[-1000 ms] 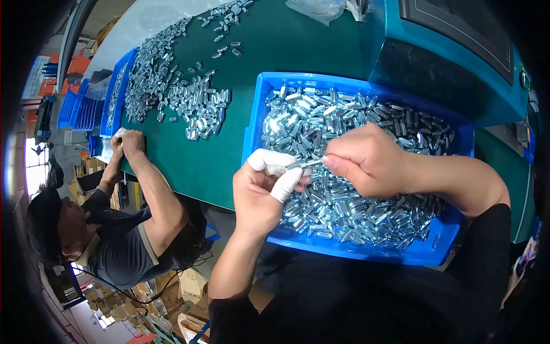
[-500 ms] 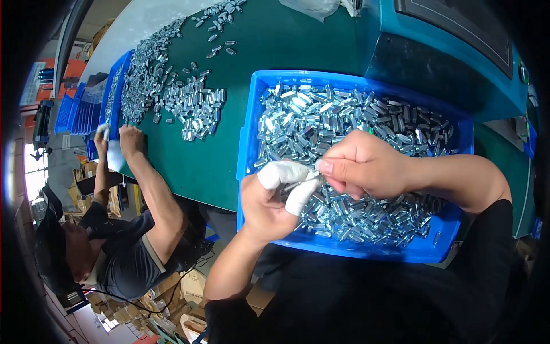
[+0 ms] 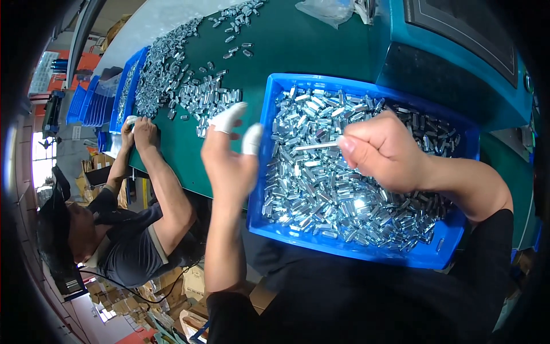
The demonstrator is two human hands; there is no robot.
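My right hand [image 3: 384, 152] is closed around a thin straight metal rod [image 3: 314, 147], which points left over the blue bin [image 3: 349, 250]. Shiny hexagonal metal nuts, long in shape [image 3: 321, 189], fill that bin beneath the hand. My left hand [image 3: 229, 157] is off the bin's left side, its thumb and forefinger spread in white finger covers, with nothing visible between them. Just beyond its fingertips lies a small pile of the same long nuts [image 3: 215, 97] on the green table [image 3: 177, 152].
A larger heap of nuts [image 3: 160, 86] spreads toward the far left, by another blue bin [image 3: 130, 80]. Beside it a co-worker [image 3: 126, 241] works with both hands at the table edge. A teal machine [image 3: 452, 74] stands behind my bin. A clear plastic bag [image 3: 326, 10] lies at the back.
My left hand has pulled away from my right, moving left toward the small pile, and its fingers have parted. The right hand still grips the rod, now in plain sight.
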